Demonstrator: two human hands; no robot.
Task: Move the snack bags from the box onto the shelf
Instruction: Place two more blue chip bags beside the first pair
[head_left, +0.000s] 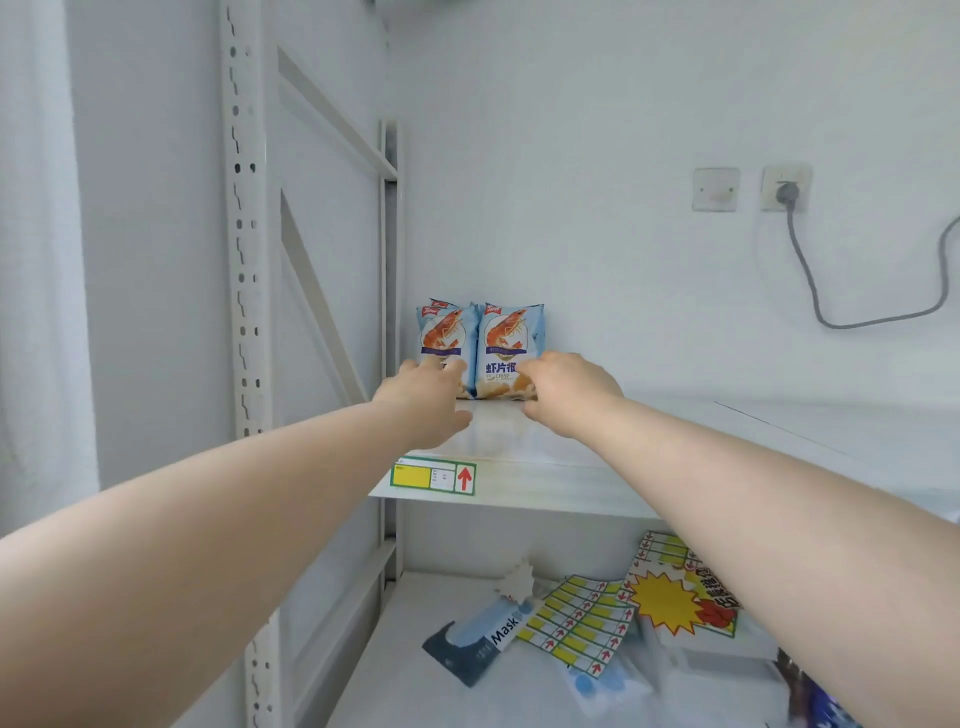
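Observation:
Two blue shrimp-chip snack bags stand upright side by side at the back left of the white shelf (597, 467). The top of another bag peeks out behind the left snack bag (444, 327). My left hand (428, 402) reaches in with relaxed fingers touching the lower front of the left bag, thumb spread below. My right hand (569, 395) has its fingers curled round the lower right part of the right snack bag (506, 343), with the thumb under it. The box is out of view.
A white upright post (244, 260) and diagonal braces bound the shelf on the left. A yellow price label (434, 477) is stuck on the shelf's front edge. The lower shelf holds a mask pack (480, 636), label sheets (576, 623) and a promo sign. A plugged-in cable (810, 270) hangs on the wall.

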